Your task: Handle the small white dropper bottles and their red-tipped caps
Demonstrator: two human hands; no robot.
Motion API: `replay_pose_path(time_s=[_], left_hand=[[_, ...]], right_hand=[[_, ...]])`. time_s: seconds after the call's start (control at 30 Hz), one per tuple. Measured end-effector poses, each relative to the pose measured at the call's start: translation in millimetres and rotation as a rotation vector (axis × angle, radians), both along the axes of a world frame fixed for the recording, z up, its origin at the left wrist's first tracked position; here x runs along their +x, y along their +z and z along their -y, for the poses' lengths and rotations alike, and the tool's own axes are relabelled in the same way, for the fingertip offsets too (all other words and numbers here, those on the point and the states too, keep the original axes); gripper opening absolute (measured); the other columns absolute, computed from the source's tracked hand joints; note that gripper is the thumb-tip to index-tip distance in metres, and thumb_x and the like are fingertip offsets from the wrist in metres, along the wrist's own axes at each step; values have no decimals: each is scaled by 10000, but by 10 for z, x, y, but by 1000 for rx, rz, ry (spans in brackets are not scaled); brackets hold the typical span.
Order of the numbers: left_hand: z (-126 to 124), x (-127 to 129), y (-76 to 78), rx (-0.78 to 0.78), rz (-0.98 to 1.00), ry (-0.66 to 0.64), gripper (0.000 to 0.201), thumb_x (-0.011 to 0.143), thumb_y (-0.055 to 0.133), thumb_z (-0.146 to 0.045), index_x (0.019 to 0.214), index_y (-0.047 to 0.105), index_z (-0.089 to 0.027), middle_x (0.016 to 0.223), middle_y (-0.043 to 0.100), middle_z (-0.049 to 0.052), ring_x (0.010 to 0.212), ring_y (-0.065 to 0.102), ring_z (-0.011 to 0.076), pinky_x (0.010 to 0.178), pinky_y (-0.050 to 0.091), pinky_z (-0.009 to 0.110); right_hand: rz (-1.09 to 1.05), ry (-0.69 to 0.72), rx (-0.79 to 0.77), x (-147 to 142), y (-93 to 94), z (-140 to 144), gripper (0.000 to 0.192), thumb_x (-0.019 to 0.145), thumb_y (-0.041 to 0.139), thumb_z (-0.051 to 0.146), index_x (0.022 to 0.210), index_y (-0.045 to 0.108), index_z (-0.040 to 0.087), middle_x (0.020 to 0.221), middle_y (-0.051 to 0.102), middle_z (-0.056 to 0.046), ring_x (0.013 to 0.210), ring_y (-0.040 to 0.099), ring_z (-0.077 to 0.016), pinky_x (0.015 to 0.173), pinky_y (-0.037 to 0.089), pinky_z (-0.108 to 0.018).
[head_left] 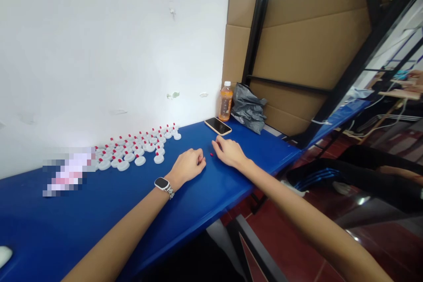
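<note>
My left hand (188, 165), with a watch (161, 183) and a bracelet on its wrist, rests over the blue table with fingers curled closed. Whatever it may hold is hidden. Just to its right lies a small red piece (212, 154) on the table, beside the fingertips of my right hand (228, 151). That hand is loosely bent, its fingers a little apart, with nothing visible in them. To the left, by the wall, stand many white round caps (140, 161) with red tips, grouped in loose rows.
A phone (218, 126) lies beyond my right hand. Behind it stand an orange drink bottle (225, 102) and a grey plastic bag (248, 108). A blurred packet (71, 169) is left of the caps. Cardboard (313, 44) and a black frame rise at right; a person's legs show beside the table.
</note>
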State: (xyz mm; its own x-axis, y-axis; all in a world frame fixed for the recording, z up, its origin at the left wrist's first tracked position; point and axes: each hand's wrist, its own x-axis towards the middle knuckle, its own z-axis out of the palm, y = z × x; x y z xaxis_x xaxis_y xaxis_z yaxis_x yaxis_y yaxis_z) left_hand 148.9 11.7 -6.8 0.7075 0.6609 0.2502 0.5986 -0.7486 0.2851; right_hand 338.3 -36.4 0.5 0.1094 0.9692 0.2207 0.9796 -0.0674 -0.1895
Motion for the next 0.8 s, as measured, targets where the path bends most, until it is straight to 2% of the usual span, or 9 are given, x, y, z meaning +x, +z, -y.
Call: replay_pose_path(time_s=[0.07,0.17,0.33,0.47,0.57,0.67,0.8], left_hand=[[-4,22,2,3,-8,5,118,865,498,-270,755,499,-226,716,586,20,718,586,198,601,360,289],[-16,62,-6,3,-25,16,92,822,530,-267,745,501,-225,719,584,22,700,574,198,592,347,294],[-16,26,-21,-6,-34,42,76,789,550,-263,741,507,-223,735,590,27,711,564,200,611,351,300],[15,-107,-15,-6,-26,32,41,791,532,-233,759,510,-220,743,592,25,755,569,203,635,370,301],[62,-312,-11,14,-5,-19,64,791,521,-206,735,492,-216,731,587,13,736,550,190,645,376,302],[149,-653,-8,26,12,-25,98,804,510,-202,715,471,-211,722,576,5,710,524,176,653,375,298],[305,-1157,16,-4,24,29,138,835,495,-217,703,455,-207,714,556,-2,685,502,159,654,368,287]], right_hand=[[94,-14,-52,41,-13,101,488,1015,242,526,1051,589,186,921,731,-111,830,693,-247,684,391,-286],[219,44,-99,-7,-13,128,544,989,273,573,1015,631,163,951,732,-154,866,697,-283,724,415,-321],[333,218,-143,-175,59,-69,464,1008,295,345,975,701,122,956,735,-196,900,705,-287,769,428,-348],[356,259,-146,-305,92,-210,429,983,361,310,890,731,115,944,742,-187,877,711,-281,755,435,-331],[334,282,-129,-491,75,-314,416,978,376,324,899,732,123,945,745,-175,867,709,-273,745,433,-318],[278,327,-92,-755,56,-455,388,966,396,340,906,726,144,941,747,-155,849,702,-258,715,414,-302],[125,404,-24,-1083,118,-655,368,943,419,355,763,688,179,818,739,-80,742,666,-197,622,343,-268]])
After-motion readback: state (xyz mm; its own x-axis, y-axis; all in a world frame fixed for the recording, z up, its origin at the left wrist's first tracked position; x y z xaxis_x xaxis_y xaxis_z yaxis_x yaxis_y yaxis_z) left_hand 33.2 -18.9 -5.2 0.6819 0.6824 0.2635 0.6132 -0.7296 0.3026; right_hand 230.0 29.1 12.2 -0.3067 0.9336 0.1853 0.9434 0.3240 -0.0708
